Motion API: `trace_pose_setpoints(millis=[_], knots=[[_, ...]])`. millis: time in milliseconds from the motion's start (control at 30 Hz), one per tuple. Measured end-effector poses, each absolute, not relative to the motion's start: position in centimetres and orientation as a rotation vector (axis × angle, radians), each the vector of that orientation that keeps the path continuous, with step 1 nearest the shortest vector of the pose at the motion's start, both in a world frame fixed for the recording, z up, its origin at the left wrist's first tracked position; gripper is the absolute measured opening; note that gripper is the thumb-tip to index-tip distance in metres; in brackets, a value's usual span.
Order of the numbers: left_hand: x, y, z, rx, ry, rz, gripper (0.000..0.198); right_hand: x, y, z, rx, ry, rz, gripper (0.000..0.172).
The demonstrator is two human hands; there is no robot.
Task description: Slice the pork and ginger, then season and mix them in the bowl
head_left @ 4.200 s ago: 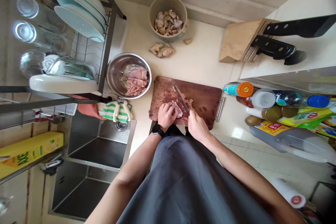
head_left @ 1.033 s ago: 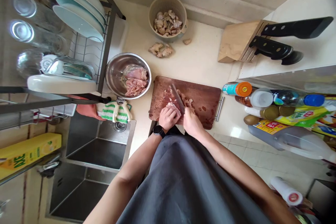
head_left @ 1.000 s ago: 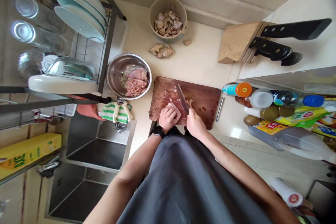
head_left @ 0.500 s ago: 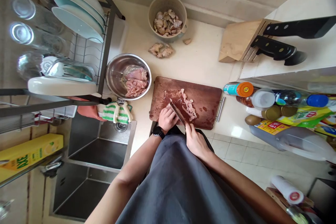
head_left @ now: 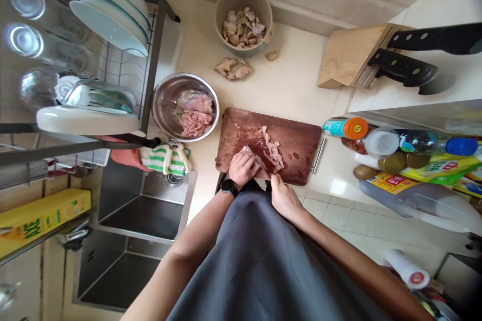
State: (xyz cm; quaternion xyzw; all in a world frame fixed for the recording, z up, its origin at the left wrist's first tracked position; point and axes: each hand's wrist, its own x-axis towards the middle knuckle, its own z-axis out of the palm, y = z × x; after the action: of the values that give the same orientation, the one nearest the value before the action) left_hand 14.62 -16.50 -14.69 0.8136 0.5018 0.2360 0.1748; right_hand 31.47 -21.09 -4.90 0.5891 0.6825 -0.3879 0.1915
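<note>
My right hand (head_left: 285, 196) is wrapped round the handle of a knife (head_left: 259, 161), whose blade slants up and left over the brown cutting board (head_left: 301, 135). Close beside the blade, my left hand (head_left: 243, 168) has its fingers curled down on a piece of raw meat (head_left: 246, 149), mostly hidden under them. A strip of cut meat (head_left: 271, 148) lies on the board to the right of the blade. Up and left of the board, a steel bowl (head_left: 156, 108) holds more raw meat (head_left: 196, 121).
A colander (head_left: 220, 15) of garlic cloves and some ginger (head_left: 233, 68) sit behind the board. The knife block (head_left: 348, 55) and several bottles (head_left: 380, 141) stand to the right. On the left are a dish rack (head_left: 152, 67) and a double sink (head_left: 150, 215).
The knife's blade has tilted and its handle end has shifted slightly right with my right hand. My left hand stays on the meat. The whole view has shifted a little.
</note>
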Motion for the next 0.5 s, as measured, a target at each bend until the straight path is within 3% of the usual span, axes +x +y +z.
trace_pose_setpoints(millis=[267,500], knots=[[14.3,-16.7,-14.1,2.291,1.398,0.687,0.012,32.1,-18.6,-6.4,1.923,2.029,-1.158,0.031],[13.3,-17.0,-14.5,2.355,1.358,0.67,0.008,30.9,-22.0,-4.5,1.72,2.062,-1.002,0.052]])
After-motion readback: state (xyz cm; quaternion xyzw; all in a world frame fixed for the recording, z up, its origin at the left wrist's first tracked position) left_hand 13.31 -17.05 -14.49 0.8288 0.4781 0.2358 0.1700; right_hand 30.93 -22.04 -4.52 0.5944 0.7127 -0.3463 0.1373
